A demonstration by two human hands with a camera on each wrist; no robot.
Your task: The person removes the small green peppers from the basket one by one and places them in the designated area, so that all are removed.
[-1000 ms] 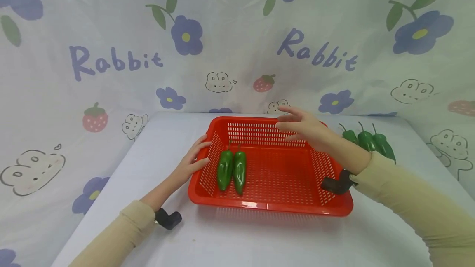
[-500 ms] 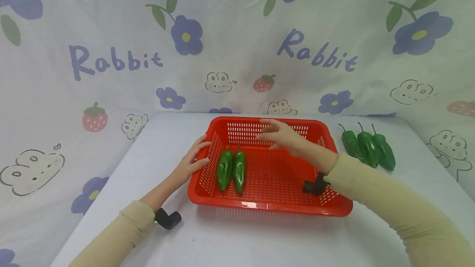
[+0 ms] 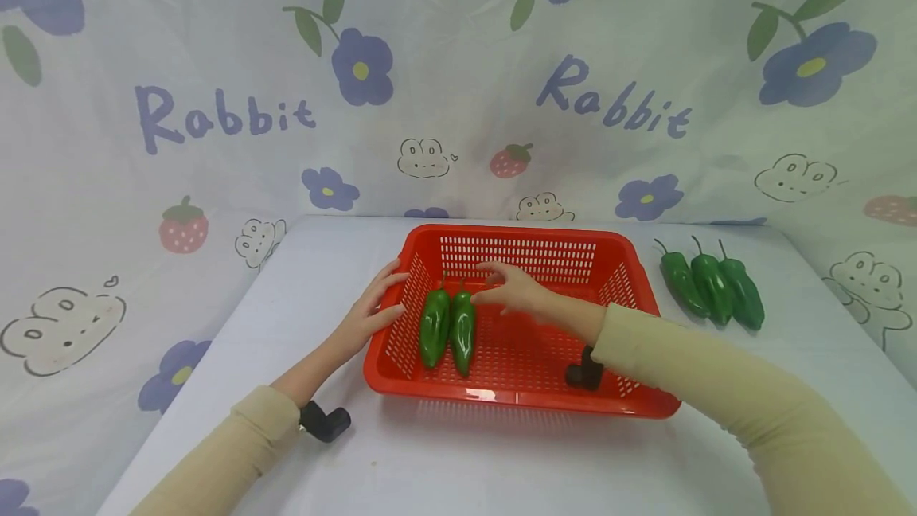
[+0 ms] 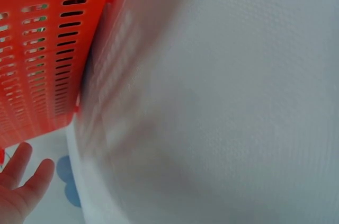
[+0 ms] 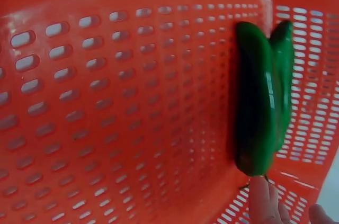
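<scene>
A red plastic basket (image 3: 559,403) with slotted walls stands on the table. Inside it, at the left end, two glossy green peppers (image 3: 462,337) lie side by side, stems away from me. My left hand (image 3: 364,317) rests at the basket's left rim, fingers extended. Over the basket floor reaches my right hand (image 3: 514,291), fingers spread and loosely bent, holding nothing; its fingertips are right by the stem end of the nearer pepper. In the right wrist view, fingers (image 5: 263,198) show at the lower edge, beside the end of that pepper (image 5: 259,91).
Three more green peppers (image 3: 712,289) lie in a row on the white tablecloth (image 3: 458,468), right of the basket. A printed curtain (image 3: 458,86) hangs behind the table. Each wrist carries a small black camera mount (image 3: 324,423).
My right hand has moved left and down, from the basket's right side to beside the peppers inside. The three peppers at right have come fully into view. My left hand has stayed put.
</scene>
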